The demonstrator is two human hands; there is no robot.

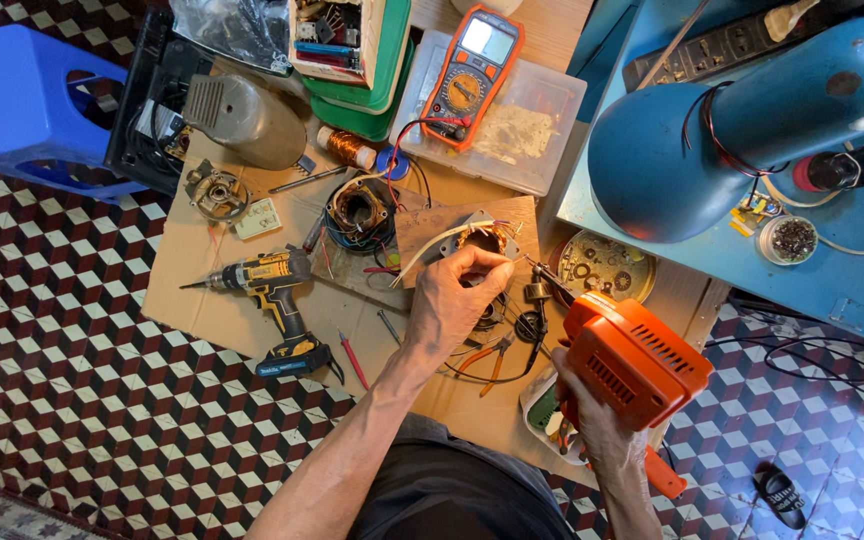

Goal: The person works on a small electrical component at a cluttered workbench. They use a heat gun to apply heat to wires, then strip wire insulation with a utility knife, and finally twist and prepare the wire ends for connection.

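We see an orange soldering gun (635,357) with a matt plastic shell, ribbed at the vents, held in our right hand (592,430). Our left hand (449,300) pinches a thin wire by bare copper windings (480,240). Underneath lies flat brown cardboard (197,270), dull and scuffed. The drill (270,290) looks like yellow and black plastic. The lamp shade (752,120) is glossy blue painted metal.

Cardboard sheet (202,290) on tiled floor (72,400), cordless drill (272,285), pliers (492,357), perhaps motor windings (360,212)
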